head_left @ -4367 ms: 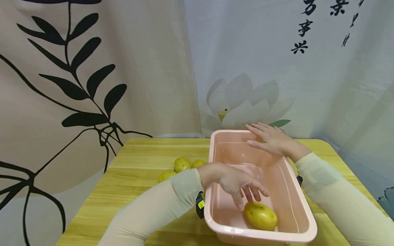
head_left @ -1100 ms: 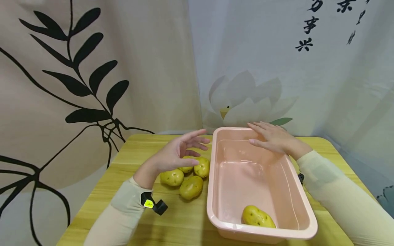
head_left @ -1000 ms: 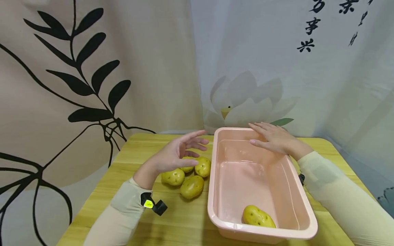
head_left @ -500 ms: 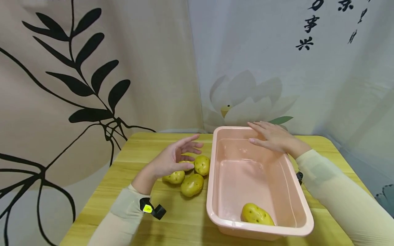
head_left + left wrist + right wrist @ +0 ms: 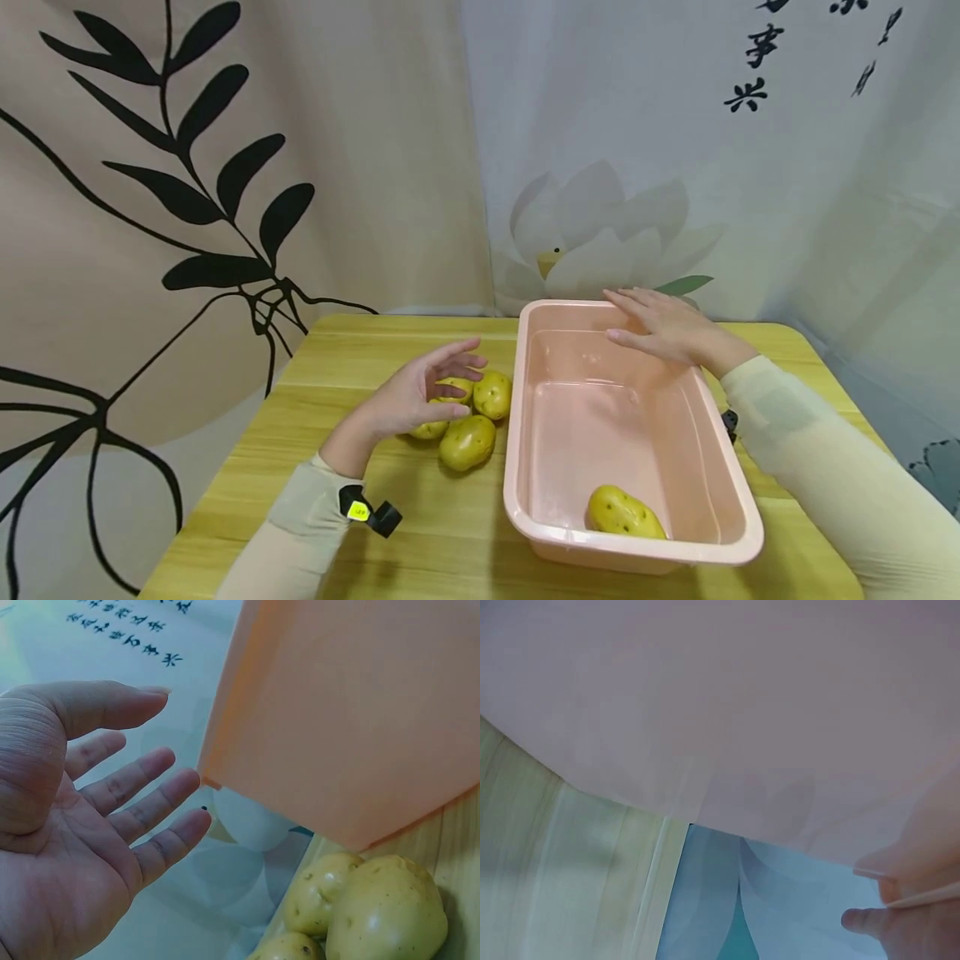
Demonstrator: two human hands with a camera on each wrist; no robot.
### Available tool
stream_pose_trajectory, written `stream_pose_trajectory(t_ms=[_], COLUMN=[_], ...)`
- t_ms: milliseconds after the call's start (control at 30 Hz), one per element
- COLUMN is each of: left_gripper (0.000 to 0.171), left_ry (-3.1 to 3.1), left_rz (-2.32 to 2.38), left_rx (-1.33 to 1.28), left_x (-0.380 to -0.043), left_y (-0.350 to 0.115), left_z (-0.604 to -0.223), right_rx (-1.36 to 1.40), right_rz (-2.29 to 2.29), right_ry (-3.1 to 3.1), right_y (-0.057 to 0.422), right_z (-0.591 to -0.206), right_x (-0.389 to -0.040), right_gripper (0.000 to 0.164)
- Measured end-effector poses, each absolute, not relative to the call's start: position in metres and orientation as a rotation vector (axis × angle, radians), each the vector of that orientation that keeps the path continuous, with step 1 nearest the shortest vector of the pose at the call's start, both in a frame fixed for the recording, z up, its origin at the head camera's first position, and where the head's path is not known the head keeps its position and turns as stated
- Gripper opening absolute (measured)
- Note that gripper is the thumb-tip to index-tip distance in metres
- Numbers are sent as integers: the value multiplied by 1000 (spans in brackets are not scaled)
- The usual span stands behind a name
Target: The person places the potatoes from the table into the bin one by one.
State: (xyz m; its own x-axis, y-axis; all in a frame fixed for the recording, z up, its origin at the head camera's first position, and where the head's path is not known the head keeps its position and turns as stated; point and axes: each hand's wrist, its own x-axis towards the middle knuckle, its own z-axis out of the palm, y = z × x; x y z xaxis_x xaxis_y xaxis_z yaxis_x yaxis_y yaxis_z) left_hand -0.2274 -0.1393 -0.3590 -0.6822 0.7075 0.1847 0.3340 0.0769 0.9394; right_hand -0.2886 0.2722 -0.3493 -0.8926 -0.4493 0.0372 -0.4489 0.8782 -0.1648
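My left hand (image 5: 408, 396) hovers with relaxed, spread fingers over several yellow potatoes (image 5: 467, 442) on the table and holds nothing. In the left wrist view, its palm and loosely bent fingers are bare, and potatoes (image 5: 386, 911) lie to the lower right. A pink plastic basin (image 5: 585, 433) stands right of these potatoes. Inside it, one potato (image 5: 624, 512) lies at the near end. My right hand (image 5: 663, 329) rests with extended fingers over the basin's far right corner. Only a small part of that hand shows in the right wrist view, beside the basin wall (image 5: 705, 712).
The wooden table (image 5: 337, 358) extends around the basin, with its far edge close to a hanging cloth (image 5: 390, 167) printed with dark leaves, a pale flower and writing. A small black device (image 5: 369, 510) is strapped to the left wrist.
My left hand has left the inside of the basin, moved left over the loose potatoes, then drifted slightly left and lower. My right hand stays at the corner. The basin potato remains.
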Motion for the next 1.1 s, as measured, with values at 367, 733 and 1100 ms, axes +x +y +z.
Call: stream_pose_trajectory(t_ms=[367, 733, 1100], left_gripper=[78, 81, 83], left_ry=[2088, 2313, 2375], left_rz=[1591, 1316, 1146], left_rx=[1005, 877, 923], left_x=[-233, -236, -232], left_y=[-142, -142, -136], left_z=[-376, -403, -432], right_rx=[-700, -666, -708], right_rz=[-267, -277, -265], right_ry=[3034, 3037, 3029], right_y=[274, 276, 273], right_z=[-345, -341, -346], right_x=[-286, -282, -283], right_gripper=[77, 78, 76])
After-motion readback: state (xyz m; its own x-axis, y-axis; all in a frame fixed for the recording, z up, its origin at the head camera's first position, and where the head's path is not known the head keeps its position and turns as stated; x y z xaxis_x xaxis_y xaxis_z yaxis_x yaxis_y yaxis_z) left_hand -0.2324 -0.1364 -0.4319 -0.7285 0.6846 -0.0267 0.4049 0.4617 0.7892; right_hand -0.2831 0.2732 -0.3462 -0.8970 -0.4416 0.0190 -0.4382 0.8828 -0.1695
